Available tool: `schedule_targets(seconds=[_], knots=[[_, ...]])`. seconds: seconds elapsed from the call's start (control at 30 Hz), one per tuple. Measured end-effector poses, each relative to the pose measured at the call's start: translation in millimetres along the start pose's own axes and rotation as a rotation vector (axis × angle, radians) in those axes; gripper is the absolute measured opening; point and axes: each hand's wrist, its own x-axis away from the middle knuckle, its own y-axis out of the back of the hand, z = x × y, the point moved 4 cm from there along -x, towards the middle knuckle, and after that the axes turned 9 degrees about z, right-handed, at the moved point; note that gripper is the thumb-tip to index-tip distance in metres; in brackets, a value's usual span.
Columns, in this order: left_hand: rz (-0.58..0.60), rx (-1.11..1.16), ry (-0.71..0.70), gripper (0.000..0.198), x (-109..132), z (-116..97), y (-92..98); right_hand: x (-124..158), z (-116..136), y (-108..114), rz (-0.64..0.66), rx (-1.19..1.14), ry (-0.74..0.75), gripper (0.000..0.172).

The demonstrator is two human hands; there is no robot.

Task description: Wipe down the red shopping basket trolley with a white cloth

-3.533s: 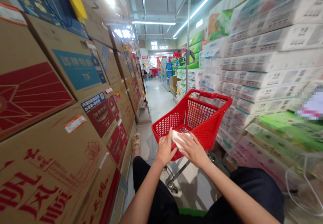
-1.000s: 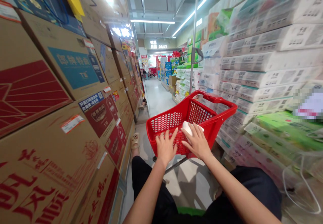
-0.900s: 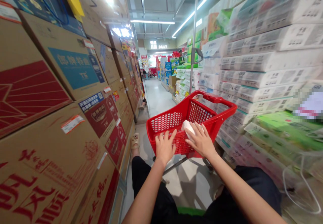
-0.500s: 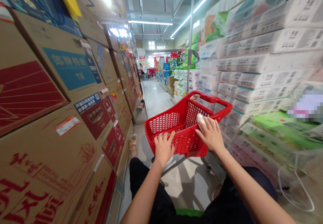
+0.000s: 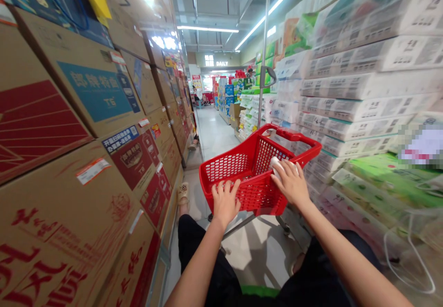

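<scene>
Just below mid-view, from four to six o'clock, reaches with both arms to a red cart [image 5: 259, 194], basket-shaped, with perforated sides and a wheeled metal frame. At six o'clock, rests left hand [image 5: 225, 203], spread loosely and bent at the knuckles, on the cart's near rim [image 5: 254, 180]. Toward four o'clock, curls right hand [image 5: 292, 181] over a white wad [image 5: 274, 160], clasping it against the same rim, toward the handle [image 5: 292, 136] end. Cannot tell whether cloth or paper, being mostly covered. Spreads dark-trousered legs [image 5: 224, 274] to both sides of six o'clock, and plants one foot [image 5: 183, 194] in a pale shoe between seven and eight, beside stacked cartons [image 5: 100, 94]. Has these cartons close by from seven to eleven o'clock, printed in red and blue and stuck with price tags [image 5: 93, 171]. Faces white wrapped packs [image 5: 360, 81] piled high around two o'clock, with green packs [image 5: 394, 177] lower, just past three. Sees a metal pole [image 5: 263, 92] with a grey grip [image 5: 270, 76] rising at one o'clock, and looks along pale floor [image 5: 214, 124] toward twelve, to a lit sign [image 5: 221, 63] reading DAILY.
</scene>
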Motion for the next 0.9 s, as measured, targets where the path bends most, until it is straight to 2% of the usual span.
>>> schedule_targets(seconds=[0.07,0.13,0.23,0.33,0.43,0.53,0.63,0.73,0.83,0.9], knots=[[0.005,-0.009,-0.001,0.071,1,1,0.3,6,19,-5,0.035,-0.014,0.061,0.051],[0.008,-0.013,-0.002,0.071,2,3,0.7,8,24,-5,0.061,-0.022,0.115,0.051],[0.009,-0.011,-0.006,0.072,3,5,0.9,5,2,2,0.051,-0.007,0.125,0.048],[0.008,-0.013,-0.008,0.072,3,3,0.9,-1,-32,11,-0.016,0.022,0.014,0.045],[0.009,-0.019,0.005,0.073,3,-2,0.8,-2,-40,10,-0.046,0.023,-0.07,0.045],[0.023,-0.035,0.011,0.075,2,-7,0.2,4,-9,-1,-0.005,-0.013,-0.054,0.047],[0.037,-0.06,0.006,0.077,3,-10,0.0,14,45,-11,0.072,-0.079,0.043,0.049],[0.04,-0.08,0.005,0.08,5,-10,0.0,22,91,-11,0.128,-0.148,0.136,0.056],[0.037,-0.092,0.007,0.085,6,-7,-1.0,23,103,-6,0.157,-0.181,0.233,0.059],[0.038,-0.094,0.003,0.087,7,-4,-2.9,21,87,-2,0.154,-0.167,0.26,0.059]])
